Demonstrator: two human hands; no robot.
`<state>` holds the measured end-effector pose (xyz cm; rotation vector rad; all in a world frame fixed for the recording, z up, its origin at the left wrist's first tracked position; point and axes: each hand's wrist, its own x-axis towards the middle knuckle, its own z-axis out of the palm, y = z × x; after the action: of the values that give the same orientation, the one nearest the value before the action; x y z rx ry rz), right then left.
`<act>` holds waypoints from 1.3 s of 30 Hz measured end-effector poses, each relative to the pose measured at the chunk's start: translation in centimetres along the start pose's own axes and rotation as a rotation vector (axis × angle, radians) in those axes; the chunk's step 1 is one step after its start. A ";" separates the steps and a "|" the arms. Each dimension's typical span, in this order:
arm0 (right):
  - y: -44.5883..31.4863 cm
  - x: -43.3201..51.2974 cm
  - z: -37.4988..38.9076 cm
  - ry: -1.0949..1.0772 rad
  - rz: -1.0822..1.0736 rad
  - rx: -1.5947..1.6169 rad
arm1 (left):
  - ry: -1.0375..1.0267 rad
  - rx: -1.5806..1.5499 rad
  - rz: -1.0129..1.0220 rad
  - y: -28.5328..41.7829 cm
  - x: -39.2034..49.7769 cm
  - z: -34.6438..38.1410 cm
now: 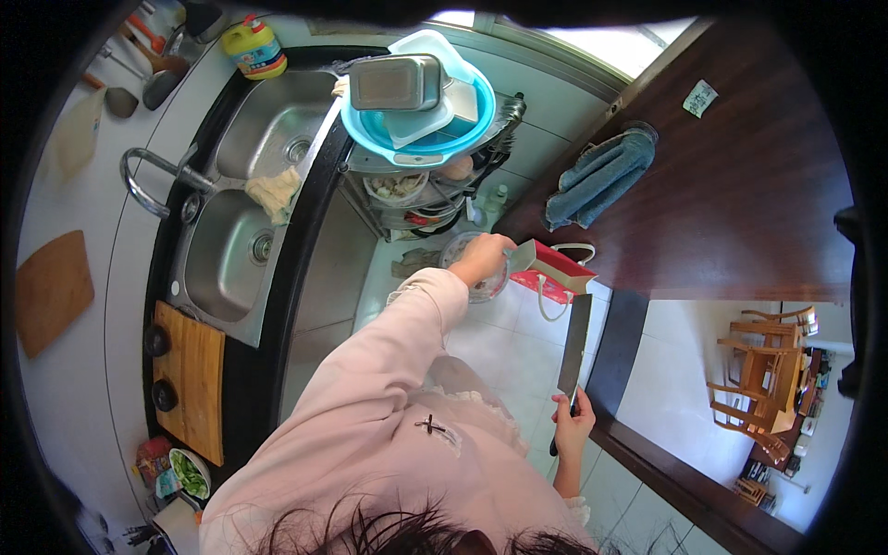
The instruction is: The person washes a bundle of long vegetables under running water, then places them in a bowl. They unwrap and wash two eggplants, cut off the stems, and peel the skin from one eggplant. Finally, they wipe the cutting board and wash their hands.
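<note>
My right hand (573,420) grips the black handle of a kitchen knife (575,343) with a broad, rectangular blade. The blade points away from me, its tip near the handle of a red paper gift bag (548,267). My left hand (480,259) is stretched forward over a round, see-through bin (489,291) on the floor, partly hiding it. Its fingertips are beside the bag's pale open edge; whether they pinch something is too small to tell. The bag stands on the floor tiles with its mouth open and white handles spread.
Left is a counter with a double steel sink (229,243), a rag (275,195) and a wooden board (191,381). A corner rack (416,198) carries a blue basin (417,158) with containers. A brown door (728,173) with a hanging towel (603,177) stands ahead right; beyond the doorway are wooden chairs (763,374).
</note>
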<state>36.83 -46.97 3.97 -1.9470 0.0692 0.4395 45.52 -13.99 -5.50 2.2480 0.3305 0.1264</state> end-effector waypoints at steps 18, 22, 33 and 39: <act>-6.2 4.2 10.4 -0.511 -0.313 -0.190 | 0.568 -1.589 -0.270 -1.7 -9.3 -16.5; -8.2 3.6 15.3 -0.663 -0.436 -0.171 | 0.614 -1.671 -0.032 -2.9 -17.1 -23.9; -9.7 -2.0 24.3 -0.894 -0.393 -0.226 | 1.406 -1.550 0.534 -13.4 -42.0 -40.3; -10.6 -5.3 27.7 -0.901 -0.370 -0.267 | 0.850 0.417 -0.946 -21.9 -39.3 -37.1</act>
<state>27.03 -18.50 5.48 -1.7894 -0.9479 1.0633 -3.94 15.86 2.40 2.0587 1.9559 0.5334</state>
